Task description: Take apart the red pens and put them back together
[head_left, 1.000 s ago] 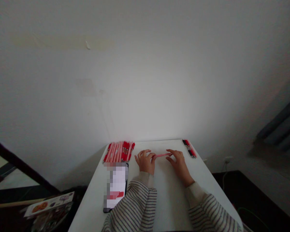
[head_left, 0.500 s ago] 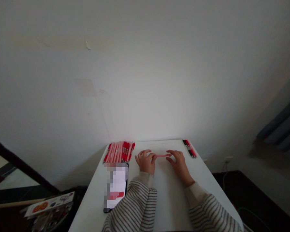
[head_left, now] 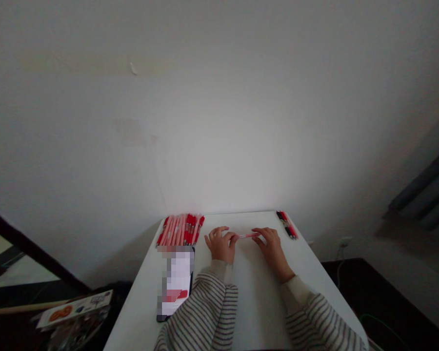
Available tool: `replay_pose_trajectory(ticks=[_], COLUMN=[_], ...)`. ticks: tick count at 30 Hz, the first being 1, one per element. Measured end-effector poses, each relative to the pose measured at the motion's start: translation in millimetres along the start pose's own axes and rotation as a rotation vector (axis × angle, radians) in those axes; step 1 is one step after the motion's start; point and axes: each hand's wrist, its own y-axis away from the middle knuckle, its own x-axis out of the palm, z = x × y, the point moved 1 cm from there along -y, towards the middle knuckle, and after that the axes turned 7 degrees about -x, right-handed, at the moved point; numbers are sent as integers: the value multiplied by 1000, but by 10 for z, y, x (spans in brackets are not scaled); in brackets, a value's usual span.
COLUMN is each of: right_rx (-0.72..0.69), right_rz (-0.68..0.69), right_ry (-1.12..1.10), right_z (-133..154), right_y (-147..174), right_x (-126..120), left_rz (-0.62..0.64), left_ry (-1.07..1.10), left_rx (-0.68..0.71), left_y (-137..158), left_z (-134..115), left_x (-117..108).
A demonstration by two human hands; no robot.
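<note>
Between my two hands a slim pink pen (head_left: 248,236) lies level, just over the white table. My left hand (head_left: 222,244) pinches its left end between thumb and fingertips, with the other fingers raised. At the pen's right end, the thumb and index finger of my right hand (head_left: 272,247) close on it. My fingertips hide both ends of the pen. To the left of my left hand, several red and pink pens (head_left: 179,230) lie side by side. Beyond my right hand sits a small group of black and red pens (head_left: 287,225).
A phone (head_left: 177,282) with a lit, partly blurred screen lies on the white table (head_left: 256,302), near my left sleeve. The wall (head_left: 227,122) rises directly behind the table. At the lower left, a box of odds and ends (head_left: 76,326) stands below table height.
The pen between my fingers shows a different face: a pale, whitish stretch now appears towards its left, where it looked plain pink before. Both hands stay almost in place.
</note>
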Motion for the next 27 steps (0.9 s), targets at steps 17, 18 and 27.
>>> replay_pose_trajectory(ticks=[17, 18, 27], right_rx=[14, 19, 38], right_rz=[-19, -28, -91], right_ry=[12, 9, 7], right_z=[-14, -17, -34], right_y=[-9, -9, -8], right_x=[-2, -6, -37], left_rz=[35, 34, 19], left_ry=[12, 11, -48], left_rx=[-18, -20, -41], left_y=[4, 6, 12], left_z=[-7, -7, -11], left_x=[-10, -8, 31])
